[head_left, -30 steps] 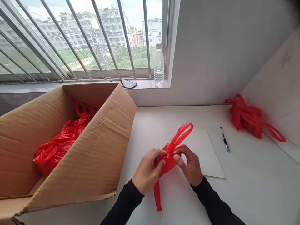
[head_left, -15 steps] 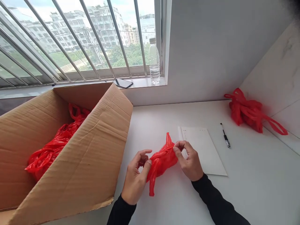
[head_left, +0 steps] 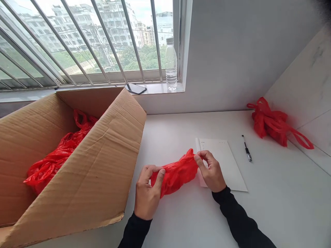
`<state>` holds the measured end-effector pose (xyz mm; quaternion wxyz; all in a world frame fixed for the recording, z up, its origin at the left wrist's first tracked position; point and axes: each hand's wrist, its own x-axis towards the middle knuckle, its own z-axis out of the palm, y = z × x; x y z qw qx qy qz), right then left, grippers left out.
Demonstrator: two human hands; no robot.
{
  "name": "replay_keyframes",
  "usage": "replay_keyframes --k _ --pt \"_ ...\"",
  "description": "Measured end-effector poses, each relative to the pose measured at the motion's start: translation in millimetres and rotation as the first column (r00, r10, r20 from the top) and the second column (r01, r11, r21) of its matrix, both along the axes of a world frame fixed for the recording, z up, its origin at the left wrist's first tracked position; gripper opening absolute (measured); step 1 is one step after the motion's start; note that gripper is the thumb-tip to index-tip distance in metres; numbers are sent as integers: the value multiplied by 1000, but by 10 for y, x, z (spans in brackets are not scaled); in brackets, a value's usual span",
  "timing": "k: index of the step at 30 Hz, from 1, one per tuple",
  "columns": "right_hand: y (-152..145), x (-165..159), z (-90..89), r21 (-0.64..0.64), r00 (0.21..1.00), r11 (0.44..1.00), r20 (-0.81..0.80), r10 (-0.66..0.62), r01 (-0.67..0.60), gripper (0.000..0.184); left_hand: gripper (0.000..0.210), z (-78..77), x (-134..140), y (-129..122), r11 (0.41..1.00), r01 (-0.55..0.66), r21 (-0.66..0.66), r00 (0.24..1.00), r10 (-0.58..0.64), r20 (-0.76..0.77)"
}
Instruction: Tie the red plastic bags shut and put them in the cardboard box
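Red plastic bag, unprinted, pinched between left hand and right hand.

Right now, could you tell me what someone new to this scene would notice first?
Most striking is the red plastic bag bunched between the left hand and the right hand, low in the middle of the white table. On the left, a big open cardboard box holds more red bags, and another red heap lies by the wall at far right. A water bottle stands on the windowsill.
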<state>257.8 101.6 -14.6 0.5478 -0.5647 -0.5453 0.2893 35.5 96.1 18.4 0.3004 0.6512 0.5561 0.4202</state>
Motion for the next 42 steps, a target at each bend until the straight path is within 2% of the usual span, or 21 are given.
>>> replay_keyframes --k 3,6,8,10,14,17,20,23,25,27,31,33,37,40,42 --pt "9 13 -16 10 1000 1000 -30 -6 6 17 16 -4 26 -13 999 -33 34 999 32 20" --pt "-13 -34 -11 -9 996 997 -48 77 -78 22 27 32 130 -26 999 30 40 999 -30 13" --pt "-23 -56 -16 -29 993 995 -82 89 -91 20 19 57 179 -19 999 39 38 999 -40 27" --pt "-19 -49 -32 -43 987 997 -151 50 -57 20 12 71 187 -9 1000 -8 30 997 6 72" --pt "10 -10 -64 -60 951 998 -307 -43 26 22 21 56 154 -36 990 -126 -56 966 135 220" --pt "8 -24 -50 -72 927 997 -371 -49 23 23 28 23 172 -85 974 -168 -150 920 209 331" --pt "-20 -55 -1 -91 915 996 -404 -15 -24 24 32 26 218 -112 967 -174 -186 892 235 387" --pt "-41 -62 42 -122 910 986 -412 52 -111 26 41 66 246 -113 974 -119 -194 912 184 367" --pt "-37 -51 47 -129 907 984 -418 58 -122 28 39 80 241 -109 976 -86 -202 926 153 345" --pt "-21 -34 34 -111 897 992 -443 2 -57 31 32 69 222 -110 977 -84 -197 925 149 348" --pt "17 1 -6 -71 841 990 -523 -139 119 32 34 17 182 -160 981 -114 -157 906 168 388" --pt "32 16 -10 -63 826 986 -540 -163 153 30 32 14 174 -212 983 -118 -138 905 164 392" --pt "29 58 46 -74 855 994 -508 -103 76 25 22 85 159 -336 988 -114 -104 935 143 326" --pt "-53 122 161 -107 890 994 -454 -41 -9 25 13 193 147 -425 991 -109 -75 959 125 256" --pt "-171 179 255 -125 912 992 -409 -25 -28 23 15 271 154 -477 990 -116 -82 960 132 245"
